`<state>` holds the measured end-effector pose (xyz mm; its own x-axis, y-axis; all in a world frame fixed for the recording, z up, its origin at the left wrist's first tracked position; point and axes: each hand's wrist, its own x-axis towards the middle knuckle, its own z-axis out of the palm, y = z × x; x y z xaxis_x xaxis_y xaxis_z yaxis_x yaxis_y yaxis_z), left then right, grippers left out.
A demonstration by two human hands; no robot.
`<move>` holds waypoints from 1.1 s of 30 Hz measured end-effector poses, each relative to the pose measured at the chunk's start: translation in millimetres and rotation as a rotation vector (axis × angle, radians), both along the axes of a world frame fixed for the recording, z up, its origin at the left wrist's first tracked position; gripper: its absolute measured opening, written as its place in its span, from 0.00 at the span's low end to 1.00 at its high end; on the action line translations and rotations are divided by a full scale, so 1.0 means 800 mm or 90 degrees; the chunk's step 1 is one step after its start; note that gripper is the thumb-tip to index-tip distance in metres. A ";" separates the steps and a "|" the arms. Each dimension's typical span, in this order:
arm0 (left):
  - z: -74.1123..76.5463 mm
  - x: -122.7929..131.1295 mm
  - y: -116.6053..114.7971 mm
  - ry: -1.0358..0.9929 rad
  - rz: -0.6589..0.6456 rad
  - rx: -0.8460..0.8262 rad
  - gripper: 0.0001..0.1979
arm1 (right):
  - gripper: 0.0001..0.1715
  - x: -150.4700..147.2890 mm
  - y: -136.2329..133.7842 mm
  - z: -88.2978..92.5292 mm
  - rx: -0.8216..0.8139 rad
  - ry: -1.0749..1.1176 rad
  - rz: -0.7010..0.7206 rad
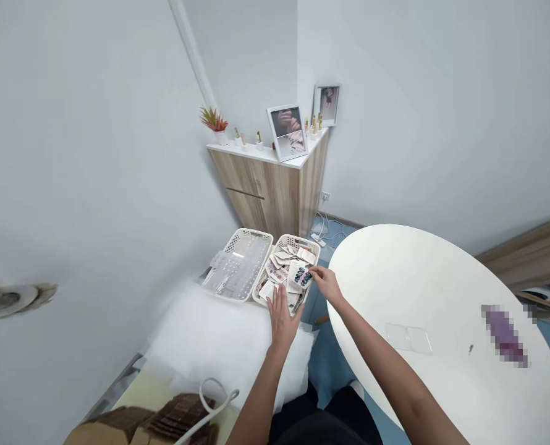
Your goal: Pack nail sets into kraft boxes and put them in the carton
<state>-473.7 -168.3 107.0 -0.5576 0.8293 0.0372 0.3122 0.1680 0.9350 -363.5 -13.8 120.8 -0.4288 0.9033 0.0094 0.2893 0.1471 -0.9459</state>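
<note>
Two white plastic baskets stand side by side on a white cushion-like pad. The right basket (pixel 298 242) is heaped with several small paper cards and packets (pixel 279 269). The left basket (pixel 238 266) holds clear plastic sheets. My right hand (pixel 325 284) pinches the edge of a white card of dark press-on nails (pixel 300 278) above the right basket. My left hand (pixel 282 318) lies with its fingers spread against the near end of that basket, holding nothing.
A white oval table (pixel 409 296) lies to the right, bearing a clear plastic square (pixel 408 339) and a blurred purple object (pixel 504 334). Flattened cardboard (pixel 175 420) lies at bottom left. Behind stands a wooden cabinet (pixel 266 191) with framed photos and small bottles.
</note>
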 end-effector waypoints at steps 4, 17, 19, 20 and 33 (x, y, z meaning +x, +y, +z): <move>0.014 0.032 0.034 0.057 -0.079 0.006 0.37 | 0.19 0.060 -0.011 0.001 -0.097 0.080 -0.035; 0.005 0.209 0.073 0.069 -0.394 0.036 0.37 | 0.13 0.292 -0.019 -0.005 -0.139 0.042 -0.015; -0.001 0.232 0.076 0.097 -0.425 0.045 0.35 | 0.13 0.322 -0.018 -0.009 -0.149 0.029 0.007; -0.005 0.245 0.077 0.123 -0.435 0.049 0.33 | 0.13 0.335 -0.017 -0.013 -0.153 0.021 0.014; -0.119 0.374 0.096 0.528 -0.395 -0.171 0.26 | 0.14 0.519 -0.041 -0.108 -0.132 -0.297 -0.236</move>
<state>-174.2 -91.8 11.8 0.0796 0.9967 -0.0149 0.9349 -0.0695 0.3481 51.5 -46.6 34.7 -0.0036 0.9556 -0.2946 0.6744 -0.2152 -0.7063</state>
